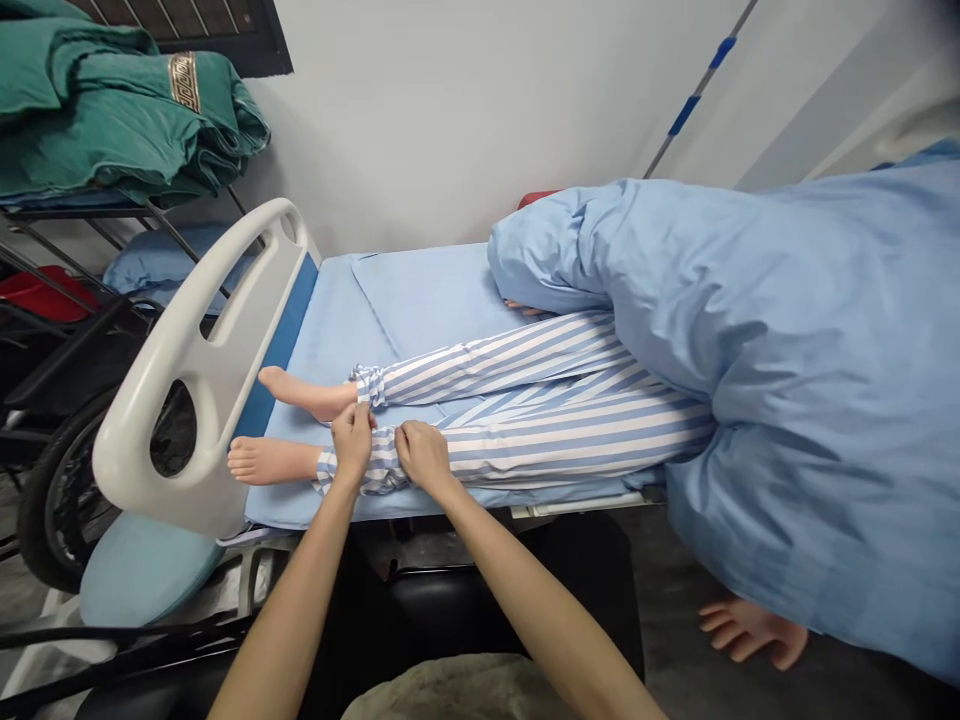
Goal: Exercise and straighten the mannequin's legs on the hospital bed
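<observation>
Striped pajama cuff (324,470) lies at the mannequin's nearer ankle (296,462) on a blue bed sheet (420,290), left hand (352,442) and right hand (424,455) each gripping the cloth; a hard tug could twist the ankle.

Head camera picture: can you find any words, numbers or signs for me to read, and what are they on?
There are no words, numbers or signs that can be read. The gold patterned band on the folded green blanket looks like decoration, but it is too small to be sure. The curved white plastic footboard shows no writing.
</observation>
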Tool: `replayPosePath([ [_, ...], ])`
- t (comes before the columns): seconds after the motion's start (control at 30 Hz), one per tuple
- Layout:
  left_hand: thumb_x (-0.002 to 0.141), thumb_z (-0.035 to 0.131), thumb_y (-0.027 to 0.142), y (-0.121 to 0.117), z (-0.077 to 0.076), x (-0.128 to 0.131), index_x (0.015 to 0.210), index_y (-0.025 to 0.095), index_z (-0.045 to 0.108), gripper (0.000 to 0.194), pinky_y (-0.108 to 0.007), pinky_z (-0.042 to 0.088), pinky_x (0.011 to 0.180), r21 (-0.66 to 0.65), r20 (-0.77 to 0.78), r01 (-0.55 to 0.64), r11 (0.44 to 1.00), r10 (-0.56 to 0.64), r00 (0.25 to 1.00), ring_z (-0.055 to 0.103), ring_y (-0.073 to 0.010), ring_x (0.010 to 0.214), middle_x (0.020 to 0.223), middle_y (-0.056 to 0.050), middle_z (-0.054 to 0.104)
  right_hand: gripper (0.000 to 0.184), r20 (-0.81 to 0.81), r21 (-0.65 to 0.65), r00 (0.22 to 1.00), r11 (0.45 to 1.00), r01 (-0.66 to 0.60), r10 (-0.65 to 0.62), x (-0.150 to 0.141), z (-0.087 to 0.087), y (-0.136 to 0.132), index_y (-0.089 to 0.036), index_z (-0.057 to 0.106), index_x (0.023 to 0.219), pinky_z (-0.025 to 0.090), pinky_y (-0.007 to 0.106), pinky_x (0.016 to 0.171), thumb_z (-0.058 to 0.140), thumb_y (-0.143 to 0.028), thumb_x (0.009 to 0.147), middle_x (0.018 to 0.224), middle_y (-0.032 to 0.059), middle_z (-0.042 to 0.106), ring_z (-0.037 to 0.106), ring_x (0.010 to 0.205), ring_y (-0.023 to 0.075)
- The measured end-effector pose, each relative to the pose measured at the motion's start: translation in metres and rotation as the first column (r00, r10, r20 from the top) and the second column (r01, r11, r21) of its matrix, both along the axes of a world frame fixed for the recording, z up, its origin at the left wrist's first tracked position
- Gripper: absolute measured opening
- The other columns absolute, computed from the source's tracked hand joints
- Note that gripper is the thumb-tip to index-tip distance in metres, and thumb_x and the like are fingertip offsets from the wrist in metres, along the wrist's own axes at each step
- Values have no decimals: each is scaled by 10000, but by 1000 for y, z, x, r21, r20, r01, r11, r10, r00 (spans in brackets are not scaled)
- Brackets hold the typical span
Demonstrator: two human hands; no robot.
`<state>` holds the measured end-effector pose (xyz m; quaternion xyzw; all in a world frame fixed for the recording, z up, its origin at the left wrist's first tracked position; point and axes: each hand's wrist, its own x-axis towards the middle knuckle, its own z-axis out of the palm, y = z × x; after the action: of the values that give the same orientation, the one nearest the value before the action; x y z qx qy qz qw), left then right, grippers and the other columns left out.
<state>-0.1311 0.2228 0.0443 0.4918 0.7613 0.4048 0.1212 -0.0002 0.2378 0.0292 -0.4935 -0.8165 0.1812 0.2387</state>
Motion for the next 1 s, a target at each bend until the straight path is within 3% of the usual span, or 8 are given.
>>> replayPosePath([
  [0.1, 851, 338, 341, 2, -15, 19, 533, 202, 367, 348, -239, 296, 557, -51, 14, 17, 999, -16, 1000, 411, -110, 530, 507, 28, 439, 309, -145, -57, 989, 998, 26, -35, 5, 6, 6, -173, 551, 751, 293, 236, 617, 316, -226, 944, 725, 21, 609, 536, 692, 128],
  [0.27, 831, 396, 327, -3, -28, 23, 511, 195, 333, 352, -259, 232, 563, -79, -33, 4, 997, -7, 999, 322, -105, 517, 487, 42, 361, 308, -176, 49, 983, 997, 54, -45, 24, 17, 13, -180, 510, 667, 259, 245, 590, 364, -276, 921, 634, 5, 550, 488, 610, 121],
  [0.47, 815, 422, 351, -3, -10, 16, 504, 193, 385, 351, -241, 282, 557, -106, 18, 82, 991, -80, 997, 394, -104, 516, 473, 41, 410, 327, -222, -84, 961, 985, 151, -166, 31, -1, 20, -188, 467, 607, 210, 253, 543, 380, -314, 896, 545, -20, 471, 418, 529, 114],
  [0.63, 848, 353, 385, 8, 8, 48, 549, 197, 390, 355, -215, 340, 581, -5, 100, 98, 995, -97, 990, 439, -99, 553, 521, 36, 444, 406, -468, -220, 854, 966, 135, -226, 31, -2, 31, -189, 332, 531, 230, 239, 529, 368, -386, 884, 494, -42, 346, 360, 505, 104],
  [0.77, 812, 398, 337, 15, -3, 80, 513, 196, 338, 336, -230, 283, 549, -15, 96, 121, 993, -119, 988, 365, -97, 515, 485, 42, 371, 417, -576, -253, 786, 963, 89, -224, 46, 9, 36, -192, 292, 530, 236, 233, 520, 371, -405, 880, 494, -47, 313, 323, 504, 97],
  [0.9, 771, 454, 292, 15, -14, 87, 486, 190, 305, 337, -252, 236, 561, -29, 61, 91, 995, -89, 994, 291, -97, 507, 465, 51, 302, 413, -514, -131, 849, 989, 64, -123, 73, 12, 32, -187, 311, 544, 228, 239, 534, 391, -410, 882, 503, -50, 319, 308, 502, 91],
  [1.0, 796, 433, 321, 19, -8, 93, 483, 192, 311, 360, -245, 259, 558, -25, 89, 95, 995, -92, 992, 325, -97, 510, 465, 49, 312, 424, -492, -142, 849, 980, 139, -192, 88, 0, 33, -189, 296, 533, 231, 243, 535, 382, -425, 875, 493, -49, 300, 310, 500, 95],
])
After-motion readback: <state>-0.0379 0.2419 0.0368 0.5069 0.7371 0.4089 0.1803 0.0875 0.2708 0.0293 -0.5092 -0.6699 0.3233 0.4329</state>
